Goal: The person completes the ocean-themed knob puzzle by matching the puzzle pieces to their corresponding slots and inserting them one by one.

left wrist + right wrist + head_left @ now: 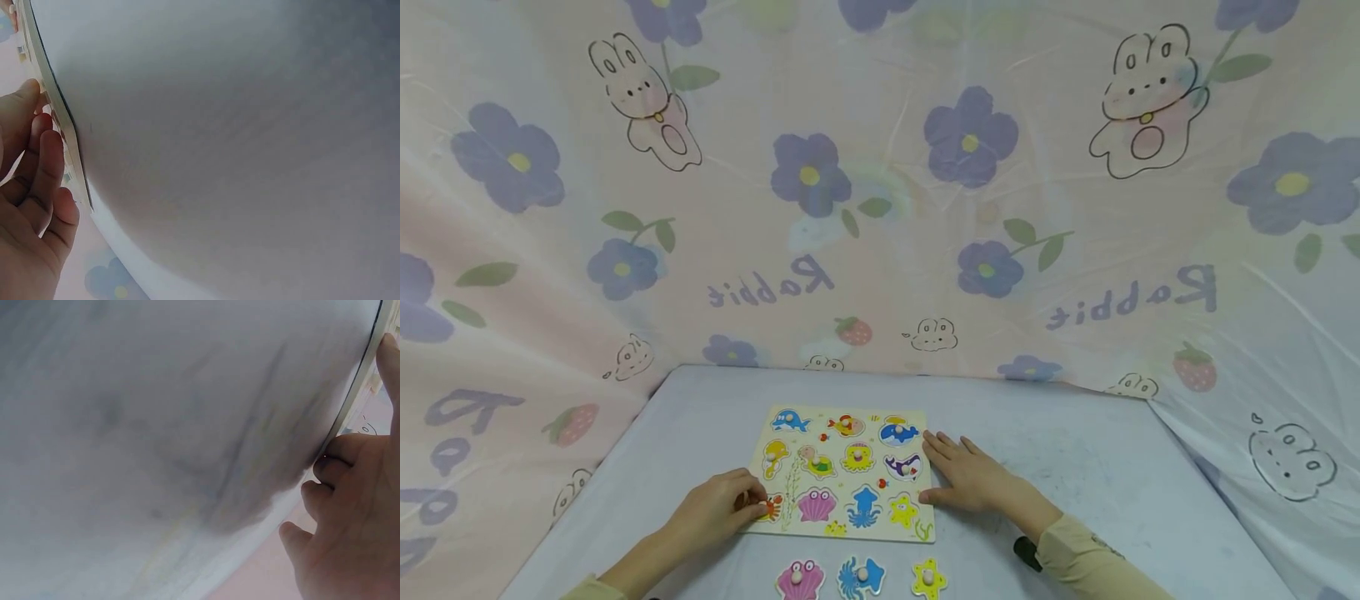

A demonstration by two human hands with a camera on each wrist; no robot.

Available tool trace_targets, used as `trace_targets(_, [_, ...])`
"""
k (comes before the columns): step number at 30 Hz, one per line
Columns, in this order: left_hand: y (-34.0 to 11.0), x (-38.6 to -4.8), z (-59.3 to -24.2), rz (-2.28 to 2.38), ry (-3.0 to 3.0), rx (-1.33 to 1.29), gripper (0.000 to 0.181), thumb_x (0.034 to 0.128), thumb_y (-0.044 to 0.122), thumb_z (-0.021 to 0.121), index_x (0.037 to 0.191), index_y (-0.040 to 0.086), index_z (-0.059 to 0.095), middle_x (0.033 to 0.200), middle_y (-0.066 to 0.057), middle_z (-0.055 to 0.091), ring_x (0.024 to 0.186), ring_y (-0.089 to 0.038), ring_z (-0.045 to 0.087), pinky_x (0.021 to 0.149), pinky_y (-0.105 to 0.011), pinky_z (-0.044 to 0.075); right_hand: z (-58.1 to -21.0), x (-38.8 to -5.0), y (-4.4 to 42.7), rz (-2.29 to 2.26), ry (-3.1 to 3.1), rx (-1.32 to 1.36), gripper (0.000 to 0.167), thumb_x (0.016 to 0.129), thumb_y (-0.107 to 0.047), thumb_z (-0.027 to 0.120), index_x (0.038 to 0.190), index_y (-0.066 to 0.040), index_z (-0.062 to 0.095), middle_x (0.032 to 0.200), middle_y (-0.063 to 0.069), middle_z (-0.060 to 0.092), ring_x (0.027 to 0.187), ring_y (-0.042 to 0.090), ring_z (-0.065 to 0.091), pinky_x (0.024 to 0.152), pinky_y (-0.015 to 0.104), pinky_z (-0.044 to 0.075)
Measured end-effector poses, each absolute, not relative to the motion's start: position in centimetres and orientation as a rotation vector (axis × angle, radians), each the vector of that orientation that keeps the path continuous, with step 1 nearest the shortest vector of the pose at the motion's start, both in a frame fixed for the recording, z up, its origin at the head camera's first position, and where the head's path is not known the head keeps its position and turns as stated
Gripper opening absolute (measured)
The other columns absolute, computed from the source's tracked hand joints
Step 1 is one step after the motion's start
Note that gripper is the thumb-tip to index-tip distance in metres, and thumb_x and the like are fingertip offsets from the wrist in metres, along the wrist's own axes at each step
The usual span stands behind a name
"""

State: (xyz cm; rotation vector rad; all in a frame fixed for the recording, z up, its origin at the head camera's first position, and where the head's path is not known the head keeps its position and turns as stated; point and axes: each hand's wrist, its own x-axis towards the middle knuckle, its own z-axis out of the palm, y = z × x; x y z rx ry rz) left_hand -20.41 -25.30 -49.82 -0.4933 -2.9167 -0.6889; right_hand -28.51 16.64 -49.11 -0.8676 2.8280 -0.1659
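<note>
A wooden sea-animal peg puzzle board (pixel 841 484) lies flat on the table. At its lower left corner, my left hand (pixel 718 502) pinches the small knob of the orange crab piece (pixel 772 507), partly hidden by the fingers. The thumb of the left hand (pixel 28 181) is beside a knob in the left wrist view. Against the board's right edge rests my right hand (pixel 966 473), its fingers spread. Knobbed pieces, including a dolphin (pixel 791 421) and an octopus (pixel 857 457), sit in the upper rows. The bottom row shows shell, squid and starfish pictures without knobs.
In front of the board lie a loose pink shell piece (pixel 800 579), a blue squid piece (pixel 861 577) and a yellow starfish piece (pixel 929 577). A dark object (pixel 1027 553) shows beside the right sleeve. Patterned cloth (pixel 895 233) hangs behind the white table (pixel 1060 433).
</note>
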Motion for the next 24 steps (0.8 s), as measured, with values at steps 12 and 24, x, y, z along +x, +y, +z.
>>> trace_targets(12, [-25.3, -20.2, -49.3, -0.716, -2.883, -0.539, 0.012, 0.09, 0.025, 0.083, 0.094, 0.024, 0.071, 0.085, 0.018, 0.053, 0.071, 0.003, 0.046, 0.059, -0.021, 0.042, -49.0, -28.3, 16.6, -0.161, 2.83, -0.869, 0.094, 0.093, -0.073, 0.057, 0.16, -0.009, 0.038, 0.17, 0.005, 0.028, 0.156, 0.03, 0.026, 0.124, 0.058, 0.021])
trace_targets(24, [-23.2, -18.5, -48.6, -0.829, -2.651, -0.816, 0.016, 0.0888, 0.012, 0.083, 0.098, 0.019, 0.072, 0.093, 0.013, 0.061, 0.077, 0.002, 0.053, 0.063, -0.02, 0.048, -49.1, -28.3, 16.5, -0.158, 2.834, -0.858, 0.094, 0.093, -0.072, 0.058, 0.161, -0.01, 0.038, 0.17, 0.005, 0.028, 0.157, 0.029, 0.025, 0.124, 0.058, 0.02])
